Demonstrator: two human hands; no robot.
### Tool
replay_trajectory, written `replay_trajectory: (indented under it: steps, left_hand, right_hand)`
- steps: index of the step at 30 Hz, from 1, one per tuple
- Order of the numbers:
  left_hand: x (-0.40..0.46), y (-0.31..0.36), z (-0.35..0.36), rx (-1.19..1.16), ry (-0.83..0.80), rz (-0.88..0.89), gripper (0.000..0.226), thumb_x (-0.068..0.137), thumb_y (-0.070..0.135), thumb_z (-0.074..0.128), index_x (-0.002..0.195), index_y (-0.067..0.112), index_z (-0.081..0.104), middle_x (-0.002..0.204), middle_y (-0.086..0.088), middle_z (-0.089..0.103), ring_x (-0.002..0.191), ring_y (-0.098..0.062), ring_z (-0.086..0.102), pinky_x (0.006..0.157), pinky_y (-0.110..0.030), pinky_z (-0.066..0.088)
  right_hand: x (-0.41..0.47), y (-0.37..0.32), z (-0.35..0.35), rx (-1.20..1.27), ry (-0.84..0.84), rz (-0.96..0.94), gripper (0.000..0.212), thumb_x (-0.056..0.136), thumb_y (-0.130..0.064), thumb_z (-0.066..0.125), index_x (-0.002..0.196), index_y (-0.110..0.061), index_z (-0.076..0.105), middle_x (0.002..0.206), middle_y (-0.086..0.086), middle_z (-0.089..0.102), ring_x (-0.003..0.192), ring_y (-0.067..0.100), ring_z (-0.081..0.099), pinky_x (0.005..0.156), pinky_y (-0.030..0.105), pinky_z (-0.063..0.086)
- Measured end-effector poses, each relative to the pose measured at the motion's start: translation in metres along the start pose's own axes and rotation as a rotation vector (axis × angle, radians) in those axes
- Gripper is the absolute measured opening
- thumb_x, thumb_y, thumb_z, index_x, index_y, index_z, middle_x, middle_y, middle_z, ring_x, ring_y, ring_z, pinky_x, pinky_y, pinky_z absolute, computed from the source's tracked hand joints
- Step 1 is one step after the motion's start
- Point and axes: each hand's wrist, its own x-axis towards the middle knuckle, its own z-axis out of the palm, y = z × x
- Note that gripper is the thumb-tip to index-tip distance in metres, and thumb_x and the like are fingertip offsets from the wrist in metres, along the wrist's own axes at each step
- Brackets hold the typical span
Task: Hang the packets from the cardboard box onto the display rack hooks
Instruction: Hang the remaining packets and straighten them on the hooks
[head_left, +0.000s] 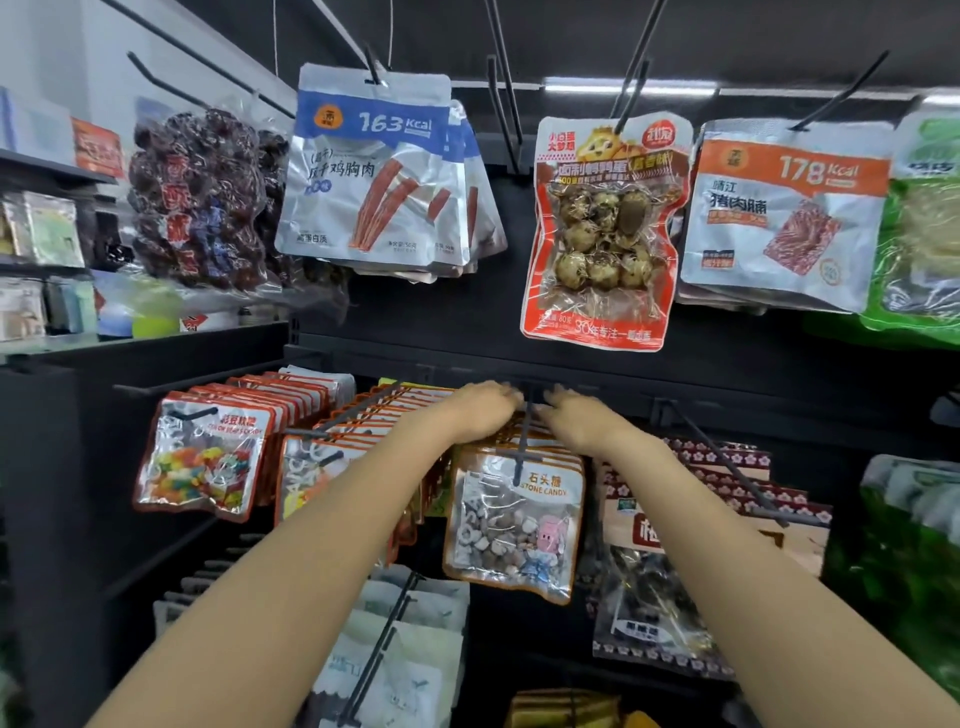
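Head view: both arms reach fwd to the back of one display hook (523, 436) on the black rack (571, 364). Left hand (480, 410) and right hand (576, 415) sit on either side of the hook's rod, at the rear of a row of stone candy packets (514, 519) hanging on it. Fingers of both curl down onto the packet tops by the rack bar; whether either grip pinches a packet or only presses on them, can't tell, fingertips hidden behind the knuckles. Front packet hangs upright, clear window w/ pebble-like sweets, orange border.

Left of that hook: row of jelly bean packets (202, 457), then another orange-edged row partly behind the left forearm. Right: dark packets w/ flower trim (727, 478). Below: white packets (405, 639) on a lower hook.

Upper row, l to r: dried dates bag (202, 197), blue 163 Kcal packets (374, 171), red quail egg packet (602, 228), orange 178 Kcal packets (779, 213), green packets (924, 223) at the right edge.
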Motion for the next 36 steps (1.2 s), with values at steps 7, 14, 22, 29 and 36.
replay_trajectory:
  steps: [7, 14, 22, 29, 36]
  left_hand:
    - [-0.057, -0.005, 0.006, -0.125, -0.009, 0.097, 0.043, 0.098, 0.008, 0.034, 0.139, 0.014, 0.045, 0.142, -0.007, 0.046, 0.123, -0.023, 0.047, 0.093, -0.023, 0.037]
    - [-0.077, -0.01, 0.019, 0.218, -0.053, 0.257, 0.06, 0.082, 0.047, 0.06, 0.133, 0.018, 0.048, 0.146, -0.005, 0.04, 0.138, -0.026, 0.029, 0.113, -0.04, 0.028]
    - [-0.082, -0.01, 0.042, 0.321, 0.157, 0.233, 0.096, 0.076, 0.057, 0.066, 0.15, 0.021, 0.017, 0.159, -0.004, 0.005, 0.147, -0.022, 0.001, 0.12, -0.037, 0.009]
    - [-0.093, -0.012, 0.054, 0.343, 0.308, 0.251, 0.094, 0.079, 0.057, 0.063, 0.15, 0.017, 0.016, 0.158, -0.003, 0.013, 0.146, -0.02, 0.005, 0.118, -0.034, 0.006]
    - [-0.114, -0.009, 0.03, 0.081, 0.387, 0.3, 0.061, 0.087, 0.012, 0.058, 0.143, 0.016, 0.034, 0.147, -0.002, 0.037, 0.138, -0.016, 0.031, 0.113, -0.03, 0.028]
  right_hand:
    - [-0.064, 0.005, -0.003, 0.004, 0.108, -0.005, 0.038, 0.1, -0.019, 0.036, 0.134, -0.012, 0.052, 0.135, 0.008, 0.054, 0.121, 0.028, 0.051, 0.098, 0.031, 0.041]
    - [-0.096, -0.012, 0.001, 0.07, 0.024, -0.033, 0.042, 0.103, -0.021, 0.025, 0.137, -0.009, 0.046, 0.143, 0.009, 0.045, 0.129, 0.026, 0.042, 0.104, 0.03, 0.03]
    - [-0.107, -0.01, 0.007, 0.058, -0.02, -0.064, 0.072, 0.091, -0.03, 0.059, 0.15, -0.017, 0.019, 0.159, 0.002, 0.007, 0.143, 0.021, 0.024, 0.113, 0.029, 0.022]
    - [-0.107, -0.009, 0.03, -0.088, 0.157, -0.089, 0.077, 0.089, -0.029, 0.063, 0.15, -0.014, 0.018, 0.158, 0.002, 0.017, 0.141, 0.026, 0.027, 0.117, 0.04, 0.021]
    - [-0.121, -0.014, 0.017, 0.056, 0.303, -0.097, 0.052, 0.09, -0.009, 0.056, 0.14, -0.017, 0.041, 0.141, 0.003, 0.047, 0.122, 0.022, 0.049, 0.099, 0.033, 0.044]
